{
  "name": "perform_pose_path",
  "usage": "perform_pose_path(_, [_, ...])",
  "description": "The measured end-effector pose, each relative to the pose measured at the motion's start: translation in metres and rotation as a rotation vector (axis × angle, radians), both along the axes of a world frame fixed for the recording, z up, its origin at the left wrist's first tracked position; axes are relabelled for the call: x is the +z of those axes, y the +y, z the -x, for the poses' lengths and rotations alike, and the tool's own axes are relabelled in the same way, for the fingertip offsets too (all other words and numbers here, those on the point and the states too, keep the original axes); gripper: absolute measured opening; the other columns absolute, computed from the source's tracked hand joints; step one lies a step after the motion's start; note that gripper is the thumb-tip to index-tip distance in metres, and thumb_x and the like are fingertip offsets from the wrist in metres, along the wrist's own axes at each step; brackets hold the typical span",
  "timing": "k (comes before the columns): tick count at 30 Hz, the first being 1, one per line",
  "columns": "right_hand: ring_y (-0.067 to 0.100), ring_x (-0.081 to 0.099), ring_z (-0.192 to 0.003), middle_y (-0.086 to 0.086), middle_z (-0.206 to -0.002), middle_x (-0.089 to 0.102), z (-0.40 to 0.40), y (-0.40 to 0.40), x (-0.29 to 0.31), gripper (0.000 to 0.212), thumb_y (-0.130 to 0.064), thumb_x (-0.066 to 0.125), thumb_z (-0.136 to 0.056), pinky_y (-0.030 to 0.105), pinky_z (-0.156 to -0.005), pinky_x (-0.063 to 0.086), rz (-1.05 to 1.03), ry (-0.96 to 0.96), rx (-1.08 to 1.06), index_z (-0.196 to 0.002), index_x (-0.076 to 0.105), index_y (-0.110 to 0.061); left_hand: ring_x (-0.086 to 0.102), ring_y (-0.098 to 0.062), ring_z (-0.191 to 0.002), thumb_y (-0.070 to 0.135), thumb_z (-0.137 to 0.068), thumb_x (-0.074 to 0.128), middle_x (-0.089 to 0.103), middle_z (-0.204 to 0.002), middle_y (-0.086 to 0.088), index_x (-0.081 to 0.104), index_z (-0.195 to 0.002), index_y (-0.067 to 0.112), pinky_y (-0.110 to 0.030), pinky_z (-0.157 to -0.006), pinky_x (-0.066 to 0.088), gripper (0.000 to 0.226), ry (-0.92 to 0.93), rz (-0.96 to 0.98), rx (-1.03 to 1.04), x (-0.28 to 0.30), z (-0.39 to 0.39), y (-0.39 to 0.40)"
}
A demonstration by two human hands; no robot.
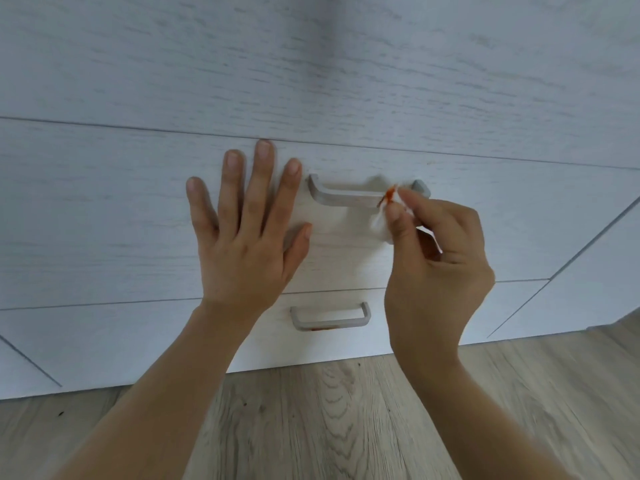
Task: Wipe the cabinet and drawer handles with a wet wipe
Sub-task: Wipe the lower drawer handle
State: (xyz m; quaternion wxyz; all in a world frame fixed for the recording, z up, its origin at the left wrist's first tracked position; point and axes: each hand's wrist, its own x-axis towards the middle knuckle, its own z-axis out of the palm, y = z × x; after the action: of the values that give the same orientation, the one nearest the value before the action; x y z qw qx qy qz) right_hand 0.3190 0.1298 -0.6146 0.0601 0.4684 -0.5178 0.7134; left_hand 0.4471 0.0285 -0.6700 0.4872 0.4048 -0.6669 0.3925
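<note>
The drawer (pixel 138 220) front fills the view, its handle (pixel 349 197) running left to right. The left hand (pixel 242 237) lies flat and spread on the front, just left of the handle. The right hand (pixel 436 258) pinches the wipe (pixel 384 216), stained orange, against the bar's right end, so the unwiped length likely lies leftward. A lower handle (pixel 330 317) shows a reddish smear beneath.
</note>
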Motion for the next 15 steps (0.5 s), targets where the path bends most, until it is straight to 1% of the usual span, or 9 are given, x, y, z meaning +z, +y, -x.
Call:
perform_pose_path(2, [-0.008,0.056,-0.077,-0.018,-0.085,0.056,-0.001,0.000,-0.001,0.022,-0.011,0.069,-0.084,0.005,-0.071,0.042,0.002,0.052,-0.006,-0.096,0.066,-0.028,-0.009,-0.023,-0.145,0.044,-0.098,0.029,0.019,-0.150,-0.014,0.014,-0.151,0.014,-0.050,-0.115,-0.002,0.063,-0.006,0.009,-0.001,-0.002,0.000,0.000])
perform_pose_path(5, [-0.007,0.057,-0.079,-0.017,-0.086,0.056,-0.004,-0.003,-0.004,0.021,-0.009,0.068,-0.084,0.006,-0.072,0.043,0.018,0.032,0.005,-0.100,0.068,-0.023,-0.009,-0.023,-0.145,0.044,-0.098,0.029,0.018,-0.150,-0.014,0.013,-0.151,0.013,-0.050,-0.115,-0.002,0.063,-0.016,0.012,0.002,0.000,0.000,-0.002])
perform_pose_path(7, [-0.005,0.056,-0.080,-0.017,-0.088,0.055,-0.009,-0.003,-0.005,0.025,-0.006,0.068,-0.084,0.006,-0.073,0.043,0.006,0.083,0.008,-0.105,0.067,-0.018,-0.009,-0.023,-0.145,0.045,-0.098,0.029,0.018,-0.150,-0.014,0.012,-0.150,0.013,-0.049,-0.115,-0.003,0.063,-0.014,0.005,0.001,-0.001,-0.001,-0.001])
perform_pose_path(8, [-0.005,0.056,-0.080,-0.017,-0.088,0.056,-0.008,-0.002,-0.004,0.025,-0.006,0.068,-0.084,0.005,-0.073,0.042,0.006,0.084,0.008,-0.105,0.067,-0.019,-0.009,-0.023,-0.145,0.045,-0.098,0.029,0.019,-0.150,-0.014,0.013,-0.150,0.013,-0.049,-0.115,-0.003,0.063,-0.017,0.007,0.001,-0.001,-0.001,-0.001])
perform_pose_path(11, [-0.007,0.057,-0.080,-0.017,-0.085,0.057,0.000,0.001,-0.003,0.023,-0.011,0.067,-0.085,0.008,-0.071,0.044,0.018,-0.039,-0.003,-0.099,0.066,-0.028,-0.009,-0.023,-0.145,0.044,-0.097,0.030,0.020,-0.149,-0.014,0.014,-0.149,0.013,-0.050,-0.115,-0.001,0.063,-0.020,0.004,0.002,0.000,-0.001,0.000])
perform_pose_path(12, [-0.006,0.057,-0.079,-0.017,-0.085,0.057,0.002,0.001,-0.002,0.021,-0.012,0.067,-0.085,0.009,-0.071,0.044,0.021,-0.069,-0.003,-0.099,0.067,-0.029,-0.009,-0.023,-0.145,0.044,-0.097,0.030,0.020,-0.149,-0.014,0.014,-0.149,0.013,-0.050,-0.115,-0.001,0.063,-0.016,0.002,0.002,0.000,-0.001,0.000])
perform_pose_path(13, [-0.006,0.057,-0.079,-0.016,-0.085,0.057,0.003,0.001,-0.002,0.020,-0.012,0.067,-0.085,0.010,-0.070,0.044,0.019,-0.073,0.004,-0.098,0.068,-0.027,-0.009,-0.022,-0.145,0.044,-0.097,0.031,0.020,-0.149,-0.014,0.014,-0.149,0.013,-0.050,-0.115,-0.001,0.063,-0.012,0.001,0.001,0.000,-0.001,0.000])
perform_pose_path(15, [-0.007,0.057,-0.078,-0.017,-0.085,0.057,-0.002,0.001,0.000,0.019,-0.010,0.068,-0.084,0.007,-0.071,0.042,0.004,-0.014,0.024,-0.098,0.069,-0.023,-0.009,-0.023,-0.145,0.044,-0.097,0.031,0.020,-0.150,-0.014,0.014,-0.149,0.013,-0.050,-0.115,-0.001,0.063,-0.011,0.000,0.005,0.000,-0.001,-0.001])
